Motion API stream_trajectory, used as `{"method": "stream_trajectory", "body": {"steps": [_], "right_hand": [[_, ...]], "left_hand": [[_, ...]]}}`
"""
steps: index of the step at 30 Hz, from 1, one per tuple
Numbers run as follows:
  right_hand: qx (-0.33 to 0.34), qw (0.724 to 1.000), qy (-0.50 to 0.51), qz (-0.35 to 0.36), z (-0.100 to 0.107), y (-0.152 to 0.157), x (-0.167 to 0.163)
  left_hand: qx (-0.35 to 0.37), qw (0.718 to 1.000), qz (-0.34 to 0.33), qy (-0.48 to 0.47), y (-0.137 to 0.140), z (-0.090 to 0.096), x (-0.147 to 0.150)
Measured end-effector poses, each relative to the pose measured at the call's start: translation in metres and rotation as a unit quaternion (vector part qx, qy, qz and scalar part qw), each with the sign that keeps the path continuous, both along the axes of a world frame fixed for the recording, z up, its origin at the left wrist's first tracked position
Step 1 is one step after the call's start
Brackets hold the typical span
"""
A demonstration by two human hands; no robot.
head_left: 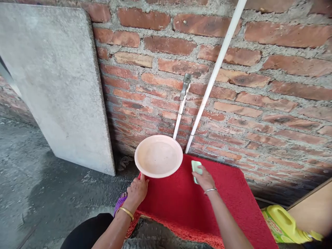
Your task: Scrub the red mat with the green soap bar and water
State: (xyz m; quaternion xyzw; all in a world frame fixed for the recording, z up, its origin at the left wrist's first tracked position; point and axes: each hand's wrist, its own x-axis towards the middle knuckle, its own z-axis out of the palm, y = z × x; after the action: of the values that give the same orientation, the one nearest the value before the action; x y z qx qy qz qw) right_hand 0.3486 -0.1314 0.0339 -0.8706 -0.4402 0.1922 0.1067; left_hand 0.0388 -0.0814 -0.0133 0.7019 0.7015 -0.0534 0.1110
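Observation:
A pale pink plastic basin (158, 156) stands at the far left corner of a red cloth (178, 207) spread over a low table. My left hand (138, 190) is at the basin's near left rim, fingers curled, with the fingertips against its edge; part of the grip is hidden. Over the cloth, to the right of the basin, my right hand (204, 178) is closed around a pale green rounded bar (196, 166) that looks like soap. Fingers cover part of the bar.
Behind the table rises a brick wall with a long white pipe (215, 76) and a short pipe topped by a grey fitting (185, 86). A stone slab (64, 86) leans at left. A yellow jug (281, 223) lies at lower right.

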Motion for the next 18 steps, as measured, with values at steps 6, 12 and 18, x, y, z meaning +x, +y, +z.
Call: {"method": "stream_trajectory", "body": {"steps": [6, 12, 18], "right_hand": [[0.009, 0.998, -0.018, 0.067, -0.018, 0.044, -0.059], [0.009, 0.995, -0.064, 0.073, -0.02, -0.002, 0.006], [-0.042, 0.987, -0.116, -0.105, -0.015, -0.111, 0.153]], "left_hand": [[0.148, 0.978, -0.142, 0.037, -0.014, -0.003, 0.003], [0.153, 0.947, -0.279, -0.051, -0.02, -0.034, 0.018], [0.188, 0.904, -0.367, -0.114, -0.027, -0.058, 0.035]]}}
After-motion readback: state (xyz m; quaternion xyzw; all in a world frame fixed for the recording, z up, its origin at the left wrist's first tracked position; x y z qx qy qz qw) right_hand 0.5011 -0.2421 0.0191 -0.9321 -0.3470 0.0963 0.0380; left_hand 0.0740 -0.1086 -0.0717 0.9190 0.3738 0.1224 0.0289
